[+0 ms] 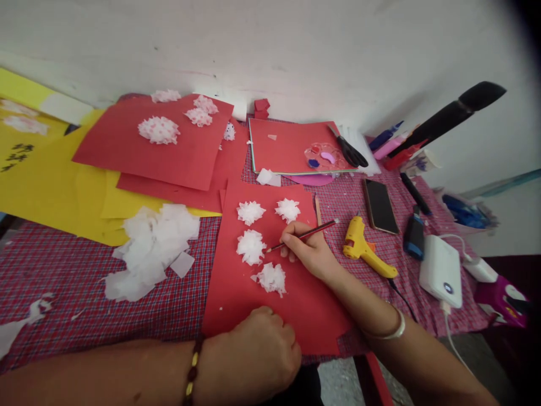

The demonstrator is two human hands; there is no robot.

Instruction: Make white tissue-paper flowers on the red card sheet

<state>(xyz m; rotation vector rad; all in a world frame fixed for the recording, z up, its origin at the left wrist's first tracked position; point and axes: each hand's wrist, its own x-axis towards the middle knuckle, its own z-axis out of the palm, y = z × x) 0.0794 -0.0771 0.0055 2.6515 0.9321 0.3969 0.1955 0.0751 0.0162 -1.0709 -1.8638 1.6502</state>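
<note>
- Two hands work at the lower middle of the frame: the left hand is closed in a loose fist, holding nothing, and presses its knuckles on the near edge of a red sheet that lies on the checked surface
- Just above it, the right hand has its fingers pinched shut around a red pencil, whose tip sits beside the middle-left white tissue flower on that sheet
- Four such flowers stand on the sheet: two at its top, one at mid-left and one lower, all apart from one another; the lower half of the sheet is bare, so by my judgement the arrangement is well begun but not filled
- Left of the sheet lies a pile of white tissue scraps, apparently unused stock
- Right of the pencil hand rest a yellow glue gun, a dark phone and a white power bank
- Farther back, in the upper left of the frame, another red sheet carries pink-dotted tissue flowers; this one looks further along
- At the upper middle lie black scissors and a small paint palette on a red-covered pad
</note>
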